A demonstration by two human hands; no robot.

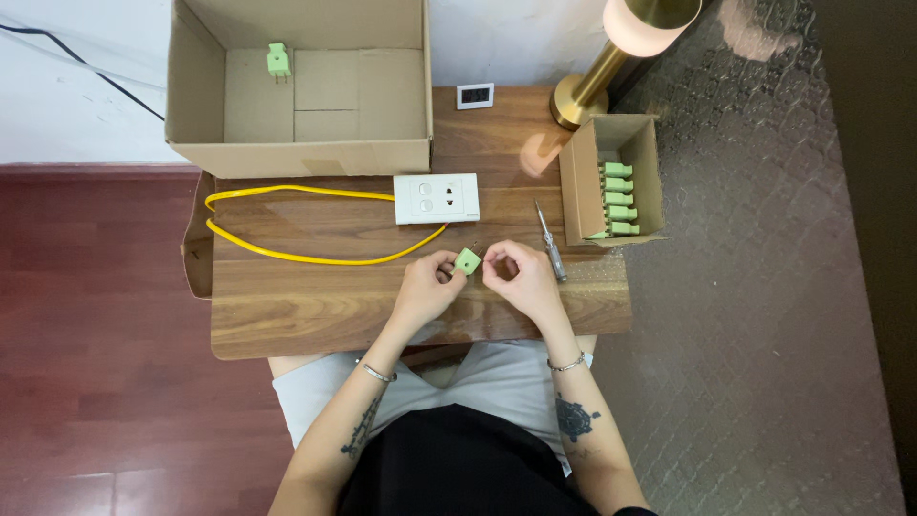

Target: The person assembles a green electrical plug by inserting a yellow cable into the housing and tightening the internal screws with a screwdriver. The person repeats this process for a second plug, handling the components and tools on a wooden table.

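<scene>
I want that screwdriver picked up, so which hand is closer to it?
Right. The right hand lies just beside the screwdriver; the left hand is farther, past the green plug.

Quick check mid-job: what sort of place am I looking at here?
Likely a makeshift home workstation for small electrical parts: a small wooden table with a brass lamp, a box of green plugs, and a white test socket on a yellow cable.

looks like a room at home used as a small workbench: a low wooden table point(287, 315), a brass lamp point(611, 57) at one o'clock, dark red floorboards point(95, 334) at nine, patterned grey carpet point(764, 334) at three.
</scene>
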